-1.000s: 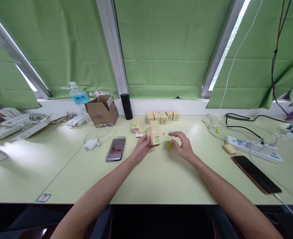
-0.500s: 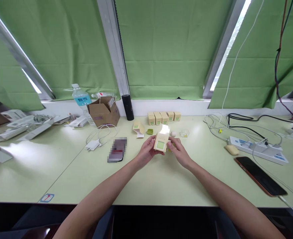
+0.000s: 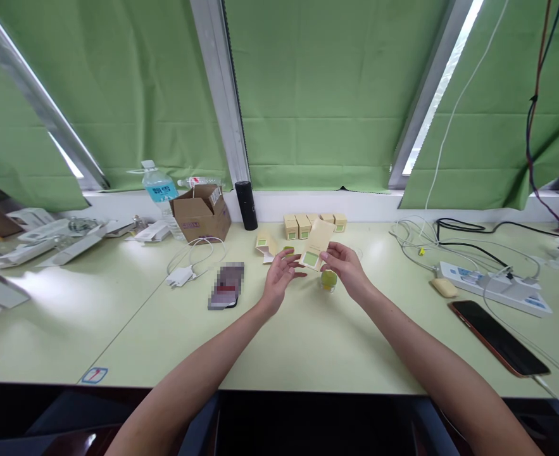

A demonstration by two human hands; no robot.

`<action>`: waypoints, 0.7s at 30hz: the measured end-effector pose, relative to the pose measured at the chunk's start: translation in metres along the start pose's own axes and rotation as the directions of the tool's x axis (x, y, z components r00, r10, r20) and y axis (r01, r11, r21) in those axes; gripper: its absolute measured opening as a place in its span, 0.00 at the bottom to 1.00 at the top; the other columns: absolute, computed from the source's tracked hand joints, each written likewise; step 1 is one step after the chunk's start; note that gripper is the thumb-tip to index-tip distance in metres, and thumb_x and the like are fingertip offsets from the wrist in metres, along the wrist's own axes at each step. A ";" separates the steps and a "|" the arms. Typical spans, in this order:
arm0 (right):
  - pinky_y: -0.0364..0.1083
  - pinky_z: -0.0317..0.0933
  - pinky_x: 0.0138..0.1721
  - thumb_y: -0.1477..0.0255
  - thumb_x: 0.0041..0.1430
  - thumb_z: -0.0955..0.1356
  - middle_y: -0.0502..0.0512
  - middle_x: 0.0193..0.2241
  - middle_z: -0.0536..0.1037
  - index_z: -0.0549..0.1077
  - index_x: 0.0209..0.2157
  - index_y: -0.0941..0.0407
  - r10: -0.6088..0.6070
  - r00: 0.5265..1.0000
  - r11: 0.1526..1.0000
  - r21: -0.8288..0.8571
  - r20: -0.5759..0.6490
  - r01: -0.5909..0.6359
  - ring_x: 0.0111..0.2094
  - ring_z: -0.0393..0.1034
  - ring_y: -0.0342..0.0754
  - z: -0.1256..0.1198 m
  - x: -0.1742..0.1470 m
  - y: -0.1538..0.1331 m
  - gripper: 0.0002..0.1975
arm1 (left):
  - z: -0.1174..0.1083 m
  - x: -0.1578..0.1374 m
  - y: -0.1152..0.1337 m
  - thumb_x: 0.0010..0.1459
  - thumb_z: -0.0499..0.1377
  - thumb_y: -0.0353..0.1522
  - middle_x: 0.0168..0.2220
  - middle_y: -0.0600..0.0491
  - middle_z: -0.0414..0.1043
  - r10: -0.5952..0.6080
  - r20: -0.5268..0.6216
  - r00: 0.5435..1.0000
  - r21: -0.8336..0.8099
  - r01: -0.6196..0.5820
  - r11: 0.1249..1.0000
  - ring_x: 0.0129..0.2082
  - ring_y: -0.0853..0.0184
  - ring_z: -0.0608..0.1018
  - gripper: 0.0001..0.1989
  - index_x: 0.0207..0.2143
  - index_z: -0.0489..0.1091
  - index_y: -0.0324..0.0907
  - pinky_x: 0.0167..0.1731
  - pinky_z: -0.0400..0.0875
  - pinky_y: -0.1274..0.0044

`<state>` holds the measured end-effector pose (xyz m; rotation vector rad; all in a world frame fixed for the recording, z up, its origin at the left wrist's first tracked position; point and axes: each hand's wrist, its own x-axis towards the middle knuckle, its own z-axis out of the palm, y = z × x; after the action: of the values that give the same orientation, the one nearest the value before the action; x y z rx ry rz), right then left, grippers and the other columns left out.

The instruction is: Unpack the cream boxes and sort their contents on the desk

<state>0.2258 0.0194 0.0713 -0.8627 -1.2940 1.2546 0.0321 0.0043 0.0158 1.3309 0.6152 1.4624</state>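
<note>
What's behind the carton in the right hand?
Behind the held carton, small cartons stand in a row farther back. The held one partly covers some; anything else directly behind it is hidden.

Left hand (image 3: 278,282), right hand (image 3: 349,271) bare; left forearm (image 3: 200,367), right forearm (image 3: 416,345) uncovered, tapering.

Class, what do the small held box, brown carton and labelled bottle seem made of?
Small box: probably thin card, matte, with a flat raised flap. Brown carton: likely cardboard, dull, with folded flaps. Labelled bottle: probably smooth plastic, its body transparent.
</note>
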 end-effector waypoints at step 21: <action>0.44 0.69 0.32 0.53 0.49 0.78 0.57 0.43 0.83 0.77 0.47 0.54 0.013 0.994 0.992 0.126 0.109 -0.027 0.38 0.77 0.48 0.017 0.010 0.044 0.28 | 0.003 -0.005 -0.011 0.64 0.62 0.43 0.57 0.44 0.65 0.069 0.014 0.998 0.153 -0.070 0.986 0.54 0.58 0.74 0.29 0.61 0.53 0.50 0.52 0.74 0.64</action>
<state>0.2000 0.0336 0.0326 -0.7267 -1.2775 1.4001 0.0382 0.0024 0.0050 1.4901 0.6931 1.4887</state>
